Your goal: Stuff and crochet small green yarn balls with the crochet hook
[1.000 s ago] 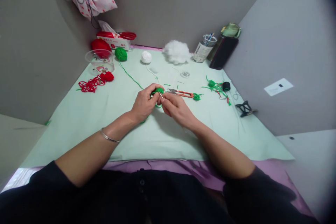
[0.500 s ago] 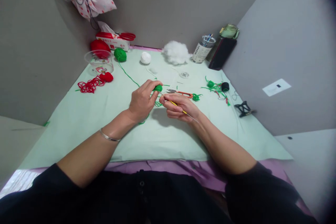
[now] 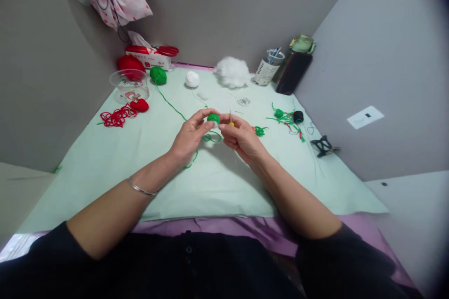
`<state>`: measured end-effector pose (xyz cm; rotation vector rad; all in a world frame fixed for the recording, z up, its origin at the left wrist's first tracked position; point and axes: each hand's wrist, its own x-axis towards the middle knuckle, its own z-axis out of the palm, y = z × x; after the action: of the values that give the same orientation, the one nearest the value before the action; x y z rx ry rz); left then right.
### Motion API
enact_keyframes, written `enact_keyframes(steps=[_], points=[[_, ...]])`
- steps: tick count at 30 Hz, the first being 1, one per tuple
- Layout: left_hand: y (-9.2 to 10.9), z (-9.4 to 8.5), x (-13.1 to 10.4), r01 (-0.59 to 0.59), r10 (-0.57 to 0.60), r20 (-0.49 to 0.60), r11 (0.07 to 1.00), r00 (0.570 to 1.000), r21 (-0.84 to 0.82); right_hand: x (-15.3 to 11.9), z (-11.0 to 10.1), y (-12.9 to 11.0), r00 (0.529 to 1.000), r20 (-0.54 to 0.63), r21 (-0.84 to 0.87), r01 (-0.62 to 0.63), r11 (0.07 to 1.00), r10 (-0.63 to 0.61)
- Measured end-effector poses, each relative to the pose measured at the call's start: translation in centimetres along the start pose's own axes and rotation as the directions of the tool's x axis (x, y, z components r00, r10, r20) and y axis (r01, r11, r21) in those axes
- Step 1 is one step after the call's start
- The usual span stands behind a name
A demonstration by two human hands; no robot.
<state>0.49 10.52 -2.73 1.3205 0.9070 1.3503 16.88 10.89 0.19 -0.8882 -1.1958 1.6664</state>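
A small round green crochet piece is pinched between the fingers and thumb of my left hand, with a bit of white at its lower edge. My right hand is closed around a yellow-handled crochet hook, whose metal end points up and away. The right fingertips also reach the right side of the green piece. Loose green yarn loops on the table beneath the hands. Behind the right hand lies a green yarn scrap; the orange-handled scissors there are nearly hidden.
Along the back stand a green yarn ball, a white yarn ball, white stuffing and a pen jar. Red yarn and a clear tub lie left. Green pieces and a black stand are right.
The hook has swung from lying along my right palm to pointing up. My right fingers have come up to the green piece, which now shows more openly, and cover the scissors.
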Motion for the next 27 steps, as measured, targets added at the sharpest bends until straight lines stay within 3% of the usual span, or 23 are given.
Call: enact_keyframes(steps=[5, 8, 18, 23, 27], points=[[0.08, 0.49, -0.16, 0.096, -0.091, 0.040, 0.982, 0.995, -0.161, -0.04, 0.58, 0.54, 0.971, 0.216, 0.042, -0.110, 0.993, 0.099], [0.05, 0.30, -0.03, 0.162, -0.153, 0.056, 0.955, 0.987, -0.249, 0.13, 0.45, 0.74, 0.959, 0.249, 0.017, -0.142, 0.990, 0.134], [0.23, 0.42, -0.29, 0.063, -0.079, -0.056, 0.967, 0.995, -0.247, 0.32, 0.01, 0.59, 0.968, 0.184, 0.048, -0.181, 0.982, 0.169], [0.02, 0.32, -0.53, -0.016, 0.010, -0.073, 0.996, 0.997, -0.087, 0.27, 0.14, 0.68, 0.990, 0.071, -0.022, -0.123, 0.992, 0.124], [0.17, 0.14, -0.71, -0.042, 0.041, -0.010, 0.997, 0.999, -0.071, 0.11, 0.37, 0.48, 0.995, -0.044, -0.095, -0.095, 0.991, 0.091]])
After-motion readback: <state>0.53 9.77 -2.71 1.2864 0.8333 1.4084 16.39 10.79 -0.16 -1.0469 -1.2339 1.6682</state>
